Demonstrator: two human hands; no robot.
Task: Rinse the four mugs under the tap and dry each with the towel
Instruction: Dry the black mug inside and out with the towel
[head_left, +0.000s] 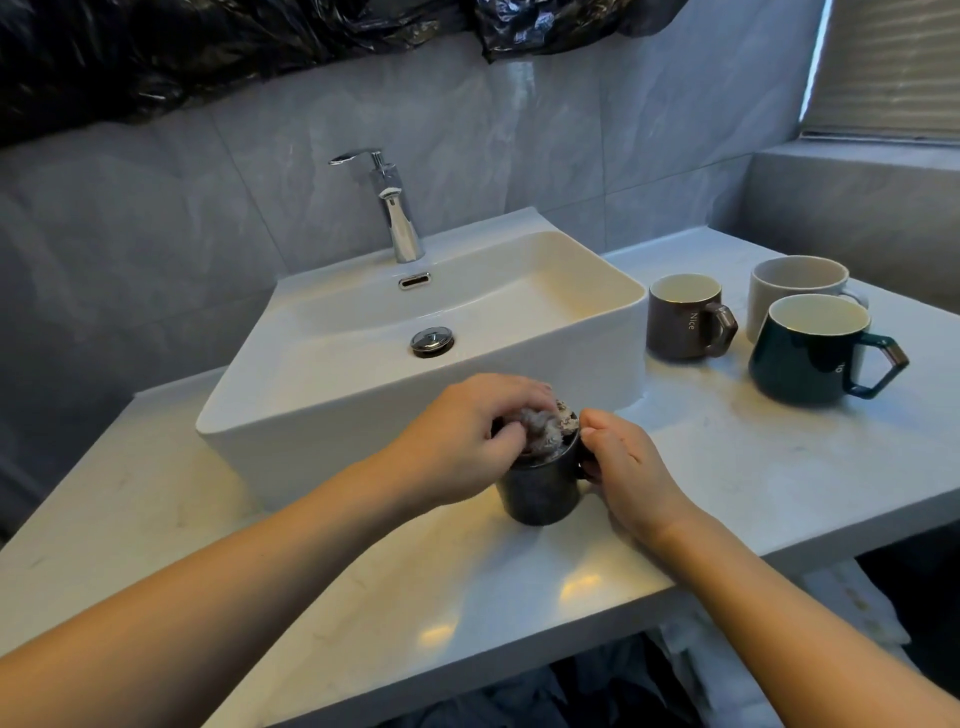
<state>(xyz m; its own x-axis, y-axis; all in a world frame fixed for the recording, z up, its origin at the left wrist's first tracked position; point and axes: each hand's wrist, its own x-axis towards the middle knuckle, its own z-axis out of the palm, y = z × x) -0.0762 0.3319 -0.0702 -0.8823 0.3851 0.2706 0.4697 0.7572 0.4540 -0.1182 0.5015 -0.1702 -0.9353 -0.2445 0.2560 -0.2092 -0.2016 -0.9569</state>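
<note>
Our right hand (631, 470) grips the handle side of a dark mug (540, 491), steadying it upright on the counter (363, 597), while our left hand (467, 441) clenches a grey towel (545, 428) and presses the wad down into the mug's mouth. The mug stands at the centre of our view, at six o'clock from the white sink (426, 332) and just in front of its near wall.

The tap (392, 208) rises at twelve o'clock behind the basin, and we see no water running from it. At three o'clock from the sink, three more mugs stand together on the counter: a brown mug (680, 327) closest to the basin, a white mug (789, 286) behind, and a dark green mug (805, 358) nearest us, its handle pointing right.

We judge this to be the drying step for one mug, with the inside being wiped. Whether the other three are already rinsed and dried, we cannot tell. The next move likely calls for twisting the towel around the inner wall, lifting it clear, wiping the outside, and then setting the mug aside without knocking its neighbours.
</note>
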